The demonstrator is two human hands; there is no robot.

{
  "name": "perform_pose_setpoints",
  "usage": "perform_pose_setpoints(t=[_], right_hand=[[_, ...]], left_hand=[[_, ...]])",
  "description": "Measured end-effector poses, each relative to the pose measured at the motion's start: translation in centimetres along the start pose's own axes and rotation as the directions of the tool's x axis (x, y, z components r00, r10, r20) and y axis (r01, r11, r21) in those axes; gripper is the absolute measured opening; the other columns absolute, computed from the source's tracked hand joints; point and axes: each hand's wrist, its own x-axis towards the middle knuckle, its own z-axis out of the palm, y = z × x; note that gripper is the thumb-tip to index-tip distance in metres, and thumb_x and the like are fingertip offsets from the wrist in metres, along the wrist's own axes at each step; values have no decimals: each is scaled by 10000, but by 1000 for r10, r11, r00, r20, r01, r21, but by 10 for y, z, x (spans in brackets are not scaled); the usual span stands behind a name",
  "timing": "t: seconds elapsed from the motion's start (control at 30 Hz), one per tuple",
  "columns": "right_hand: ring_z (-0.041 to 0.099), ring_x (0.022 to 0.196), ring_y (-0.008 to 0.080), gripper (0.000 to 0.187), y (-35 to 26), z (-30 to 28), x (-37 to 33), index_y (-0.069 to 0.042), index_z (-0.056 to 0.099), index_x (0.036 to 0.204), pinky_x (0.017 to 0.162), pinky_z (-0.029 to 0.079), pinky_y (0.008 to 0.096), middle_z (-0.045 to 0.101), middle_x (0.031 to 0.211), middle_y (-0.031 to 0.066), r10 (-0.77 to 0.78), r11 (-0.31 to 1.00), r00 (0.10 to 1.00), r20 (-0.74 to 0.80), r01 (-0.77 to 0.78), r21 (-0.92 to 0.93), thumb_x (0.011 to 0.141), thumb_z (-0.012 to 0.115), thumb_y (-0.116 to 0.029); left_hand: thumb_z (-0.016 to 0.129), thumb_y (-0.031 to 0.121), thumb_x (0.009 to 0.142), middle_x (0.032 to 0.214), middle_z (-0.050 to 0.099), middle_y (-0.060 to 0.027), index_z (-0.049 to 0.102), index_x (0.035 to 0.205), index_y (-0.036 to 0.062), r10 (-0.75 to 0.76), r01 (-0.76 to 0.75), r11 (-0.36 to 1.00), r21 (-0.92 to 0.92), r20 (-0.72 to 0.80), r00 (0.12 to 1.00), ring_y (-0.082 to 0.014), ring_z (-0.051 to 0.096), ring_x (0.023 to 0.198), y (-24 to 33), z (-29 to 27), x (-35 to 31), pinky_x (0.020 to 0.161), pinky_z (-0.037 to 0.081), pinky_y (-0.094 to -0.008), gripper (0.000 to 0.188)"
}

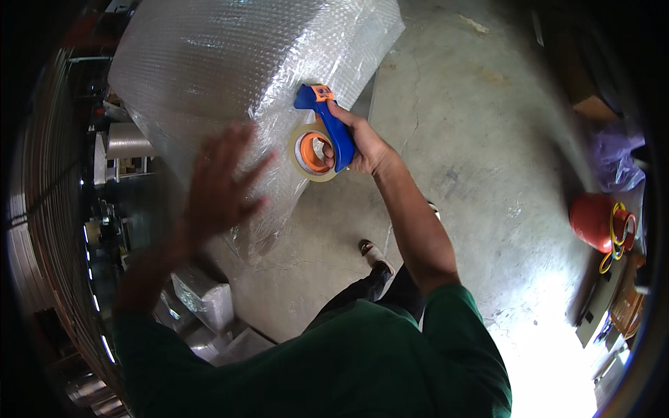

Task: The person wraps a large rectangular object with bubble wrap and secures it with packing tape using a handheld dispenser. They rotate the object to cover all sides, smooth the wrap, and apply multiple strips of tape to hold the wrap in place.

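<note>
A large bulky object wrapped in clear bubble wrap (209, 63) fills the upper left of the head view. My right hand (366, 143) is closed around a blue tape dispenser (338, 136), which carries a roll of clear tape (304, 166) on an orange hub. The dispenser's orange-labelled head is at or just above the wrap's right side; whether it touches I cannot tell. My left hand (226, 181) is raised in front of the wrap with its fingers spread, blurred by motion and holding nothing. Below it, a loose sheet of the wrap hangs toward the floor.
Concrete floor (474, 160) stretches to the right. A red gas cylinder (592, 221) with a yellow hose stands at the far right, near a purple plastic bag (617, 160). Shelving with long bars (56, 209) lines the left, and a smaller plastic-wrapped bundle (209, 299) lies beside my left arm.
</note>
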Motion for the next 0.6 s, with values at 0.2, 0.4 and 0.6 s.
perform_pose_setpoints(t=[0.2, 0.4, 0.6], right_hand=[[603, 543, 191, 582, 54, -10, -1, -59, 584, 1082, 508, 520, 325, 610, 714, 78, 149, 974, 986, -76, -160, -159, 926, 585, -620], [639, 671, 130, 671, 209, -50, 16, -7, 672, 985, 616, 510, 260, 670, 826, 67, 300, 889, 953, -42, -295, -350, 890, 604, -667], [659, 700, 142, 564, 306, -74, 19, -16, 648, 1000, 639, 537, 267, 691, 866, 66, 413, 879, 911, -10, -402, -256, 933, 616, -575]], left_hand=[[492, 472, 991, 1619, 236, -180, 428, 1493, 169, -64, 66, 992, 111, -19, 998, -408, 220, 1492, -60, 35, -1, 1193, 145, -604, 590], [502, 430, 999, 1627, 230, -167, 418, 1503, 171, -59, 63, 993, 99, -36, 998, -397, 213, 1499, -57, 32, 0, 1195, 136, -606, 572], [583, 342, 969, 1629, 204, -190, 423, 1506, 183, -80, 109, 978, 178, -164, 983, -372, 210, 1506, -43, 40, 0, 1188, 179, -600, 582]])
